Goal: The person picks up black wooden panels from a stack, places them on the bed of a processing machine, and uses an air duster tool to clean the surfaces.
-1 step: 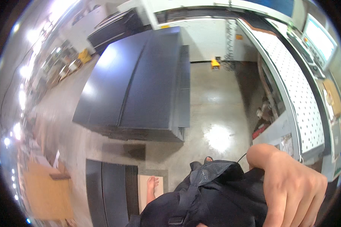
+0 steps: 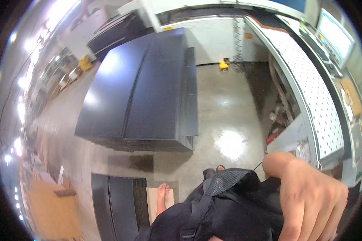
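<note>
Close in at the lower right, my right hand (image 2: 313, 195) shows its back and knuckles. Its fingers bend down and press together, while the tips run out at the lower edge, so whatever they may hold is hidden. My left hand (image 2: 163, 190) hangs low and small, left of my black clothing (image 2: 239, 209). Its fingers look stretched out, with nothing visible in them. Beside that hand lie a flat tan board (image 2: 153, 197) and a low stack of dark panels (image 2: 122, 201); I cannot tell whether it touches either one.
Ahead stands a large stack of dark flat panels (image 2: 155, 92). Along the right runs a machine bed with a white dotted top (image 2: 313, 92), beside a monitor (image 2: 336, 36). A yellow device (image 2: 223, 66) sits on the floor. Brown boards (image 2: 54, 207) lie at left.
The whole view has shifted slightly left and up. My right hand looks the same; my left hand appears a little higher and farther right.
</note>
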### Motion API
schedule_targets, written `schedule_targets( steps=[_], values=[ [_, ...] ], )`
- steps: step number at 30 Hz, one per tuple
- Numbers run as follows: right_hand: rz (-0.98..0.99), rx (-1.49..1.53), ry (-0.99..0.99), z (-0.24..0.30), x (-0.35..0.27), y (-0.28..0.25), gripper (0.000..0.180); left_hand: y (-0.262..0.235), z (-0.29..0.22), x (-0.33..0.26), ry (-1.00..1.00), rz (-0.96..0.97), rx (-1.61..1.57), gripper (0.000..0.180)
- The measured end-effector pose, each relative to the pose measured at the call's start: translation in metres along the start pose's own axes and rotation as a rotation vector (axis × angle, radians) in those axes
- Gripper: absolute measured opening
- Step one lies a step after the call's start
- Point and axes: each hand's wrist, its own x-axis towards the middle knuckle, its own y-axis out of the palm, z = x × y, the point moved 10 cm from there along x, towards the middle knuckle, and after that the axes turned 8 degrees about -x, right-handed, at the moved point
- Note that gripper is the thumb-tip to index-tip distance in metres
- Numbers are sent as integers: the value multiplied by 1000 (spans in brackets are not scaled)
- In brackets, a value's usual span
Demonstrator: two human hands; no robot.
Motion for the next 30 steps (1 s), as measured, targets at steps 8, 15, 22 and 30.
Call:
schedule_targets(
  steps=[8, 15, 22, 30],
  values=[
    [-311, -504, 239, 40, -94, -146, 44, 311, -85, 51, 105, 421, 326, 39],
    [-461, -953, 1411, -25, -326, -298, 26, 460, -145, 71, 235, 666, 576, 43],
    [-376, -684, 1825, -56, -515, -359, 27, 554, -246, 208, 184, 693, 587, 37],
    [-859, -445, 1658, -44, -556, -479, 32, 835, -581, 131, 395, 1045, 404, 38]
  ],
)
